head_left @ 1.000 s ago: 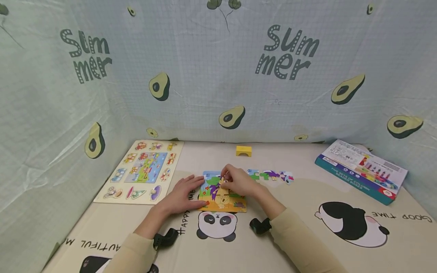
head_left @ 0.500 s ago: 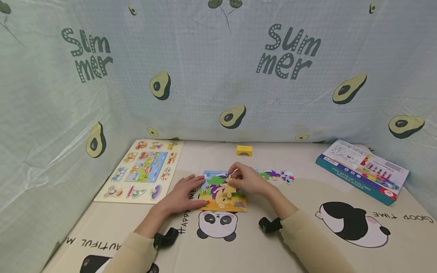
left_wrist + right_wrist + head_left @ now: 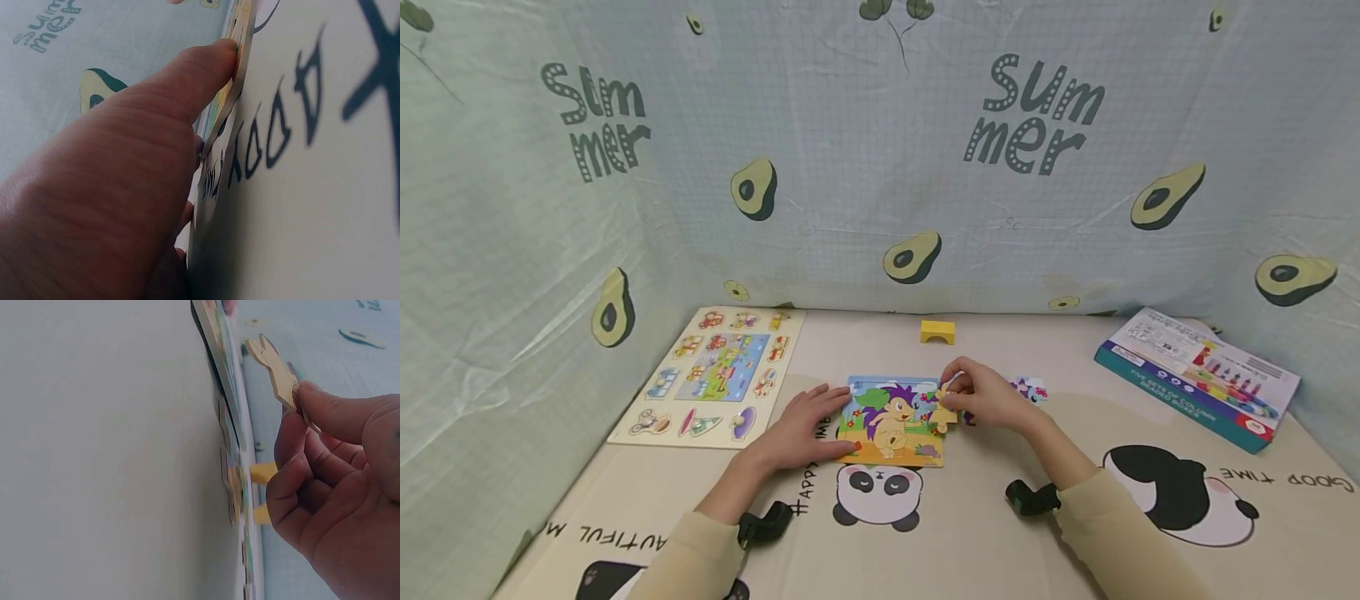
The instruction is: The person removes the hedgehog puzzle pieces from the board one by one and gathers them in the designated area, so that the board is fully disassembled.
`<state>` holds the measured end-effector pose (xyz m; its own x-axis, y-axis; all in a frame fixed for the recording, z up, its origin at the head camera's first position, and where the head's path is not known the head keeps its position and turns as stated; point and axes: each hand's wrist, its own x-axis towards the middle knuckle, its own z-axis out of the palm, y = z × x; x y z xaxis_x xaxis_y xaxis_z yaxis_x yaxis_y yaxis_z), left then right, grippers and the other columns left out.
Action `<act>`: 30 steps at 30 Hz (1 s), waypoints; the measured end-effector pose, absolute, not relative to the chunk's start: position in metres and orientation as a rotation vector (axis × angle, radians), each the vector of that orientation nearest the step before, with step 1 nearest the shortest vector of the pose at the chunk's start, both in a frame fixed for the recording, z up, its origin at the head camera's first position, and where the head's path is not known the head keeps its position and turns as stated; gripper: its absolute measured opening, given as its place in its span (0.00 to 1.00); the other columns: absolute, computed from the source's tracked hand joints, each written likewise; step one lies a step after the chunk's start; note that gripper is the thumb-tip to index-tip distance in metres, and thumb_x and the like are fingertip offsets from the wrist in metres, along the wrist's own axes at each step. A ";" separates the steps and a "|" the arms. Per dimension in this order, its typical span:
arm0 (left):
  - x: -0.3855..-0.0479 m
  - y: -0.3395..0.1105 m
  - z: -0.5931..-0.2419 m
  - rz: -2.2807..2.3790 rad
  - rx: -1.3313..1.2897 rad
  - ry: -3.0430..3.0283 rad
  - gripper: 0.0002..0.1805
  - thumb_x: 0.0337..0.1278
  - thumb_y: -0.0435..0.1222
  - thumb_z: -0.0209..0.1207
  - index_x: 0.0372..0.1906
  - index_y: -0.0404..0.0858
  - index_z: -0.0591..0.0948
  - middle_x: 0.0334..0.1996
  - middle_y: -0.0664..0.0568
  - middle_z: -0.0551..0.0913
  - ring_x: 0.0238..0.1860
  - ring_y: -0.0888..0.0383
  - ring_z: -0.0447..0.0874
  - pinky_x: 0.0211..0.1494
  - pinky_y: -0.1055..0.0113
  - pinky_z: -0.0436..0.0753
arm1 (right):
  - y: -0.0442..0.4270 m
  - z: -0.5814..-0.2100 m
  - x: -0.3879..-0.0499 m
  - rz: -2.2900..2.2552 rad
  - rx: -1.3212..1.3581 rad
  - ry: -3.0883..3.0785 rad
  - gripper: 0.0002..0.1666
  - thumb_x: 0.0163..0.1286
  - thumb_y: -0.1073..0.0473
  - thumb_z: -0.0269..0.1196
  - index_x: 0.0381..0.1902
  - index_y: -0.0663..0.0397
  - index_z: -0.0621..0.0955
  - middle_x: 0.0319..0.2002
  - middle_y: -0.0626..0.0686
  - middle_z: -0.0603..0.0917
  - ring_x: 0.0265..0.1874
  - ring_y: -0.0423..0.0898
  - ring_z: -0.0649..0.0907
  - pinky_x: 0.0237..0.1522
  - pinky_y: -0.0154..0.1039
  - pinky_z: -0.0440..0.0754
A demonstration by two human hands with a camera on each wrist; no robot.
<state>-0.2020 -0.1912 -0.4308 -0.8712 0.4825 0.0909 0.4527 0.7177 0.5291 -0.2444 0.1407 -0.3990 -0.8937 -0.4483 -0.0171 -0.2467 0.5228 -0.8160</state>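
A hedgehog picture puzzle board (image 3: 904,457) lies flat in the middle of the table. Spread along its left edge is my left hand (image 3: 803,427), the thumb (image 3: 209,65) resting on the lower left corner. Between thumb and curled fingers, my right hand (image 3: 992,398) pinches a yellow wooden puzzle piece (image 3: 943,411), held up at the board's right edge. The right wrist view shows this puzzle piece (image 3: 280,375) tilted in the air. Purple and white loose pieces (image 3: 1032,388) lie to the right of the board, some of them hidden by my right hand.
At the left lies a large knob puzzle board (image 3: 662,367) with vehicles and toys on it. A yellow arch block (image 3: 937,332) stands at the back. A boxed toy (image 3: 1195,379) lies at the right. Patterned fabric walls enclose the table.
My right hand has lifted the yellow piece from over the middle of the board and carried it right, past the board's edge. The left hand has stayed in place.
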 end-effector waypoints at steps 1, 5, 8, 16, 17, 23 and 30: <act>-0.202 -0.191 -0.430 0.858 0.774 2.860 0.45 0.56 0.56 0.67 0.74 0.37 0.69 0.74 0.46 0.67 0.77 0.40 0.51 0.77 0.42 0.45 | 0.144 -0.399 -0.244 -1.307 -0.581 2.542 0.15 0.71 0.63 0.66 0.51 0.60 0.74 0.35 0.52 0.84 0.32 0.47 0.80 0.34 0.39 0.78; -0.202 -0.190 -0.429 0.857 0.768 2.861 0.46 0.56 0.56 0.67 0.74 0.37 0.69 0.74 0.45 0.67 0.77 0.40 0.51 0.77 0.42 0.45 | 0.155 -0.398 -0.243 -1.316 -0.570 2.551 0.15 0.71 0.63 0.65 0.51 0.61 0.74 0.35 0.52 0.83 0.31 0.48 0.80 0.33 0.39 0.79; -0.202 -0.190 -0.429 0.851 0.762 2.860 0.46 0.56 0.57 0.67 0.75 0.37 0.69 0.74 0.45 0.67 0.77 0.40 0.50 0.77 0.42 0.45 | 0.164 -0.398 -0.241 -1.322 -0.580 2.557 0.15 0.71 0.63 0.65 0.51 0.62 0.74 0.34 0.52 0.83 0.30 0.47 0.79 0.31 0.39 0.77; -0.203 -0.190 -0.429 0.866 0.784 2.856 0.45 0.57 0.56 0.67 0.74 0.36 0.69 0.73 0.44 0.67 0.77 0.39 0.51 0.77 0.41 0.46 | 0.187 -0.401 -0.241 -1.314 -0.591 2.551 0.16 0.72 0.64 0.65 0.51 0.65 0.73 0.33 0.53 0.81 0.30 0.48 0.77 0.29 0.38 0.74; -0.203 -0.190 -0.429 0.867 0.784 2.855 0.45 0.57 0.56 0.67 0.74 0.36 0.69 0.73 0.44 0.67 0.77 0.39 0.51 0.77 0.41 0.46 | 0.190 -0.401 -0.241 -1.308 -0.579 2.553 0.16 0.72 0.64 0.65 0.51 0.64 0.73 0.33 0.53 0.80 0.29 0.48 0.77 0.29 0.37 0.74; -0.203 -0.190 -0.430 0.871 0.784 2.855 0.45 0.57 0.56 0.67 0.74 0.36 0.69 0.73 0.44 0.68 0.77 0.39 0.51 0.77 0.41 0.46 | 0.202 -0.401 -0.240 -1.288 -0.544 2.549 0.16 0.72 0.64 0.65 0.51 0.65 0.73 0.33 0.53 0.79 0.31 0.48 0.77 0.30 0.37 0.75; -0.202 -0.191 -0.431 0.876 0.793 2.862 0.45 0.57 0.56 0.67 0.74 0.36 0.70 0.73 0.44 0.68 0.77 0.38 0.52 0.77 0.40 0.46 | 0.212 -0.400 -0.239 -1.247 -0.513 2.559 0.15 0.71 0.64 0.65 0.50 0.64 0.73 0.34 0.53 0.77 0.32 0.48 0.76 0.31 0.36 0.74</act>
<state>-0.2025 -0.1909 -0.4308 -0.8679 0.4860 0.1027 0.4602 0.7088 0.5347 -0.2392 0.2120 -0.4005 -0.9073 -0.4151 -0.0678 -0.2023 0.5722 -0.7948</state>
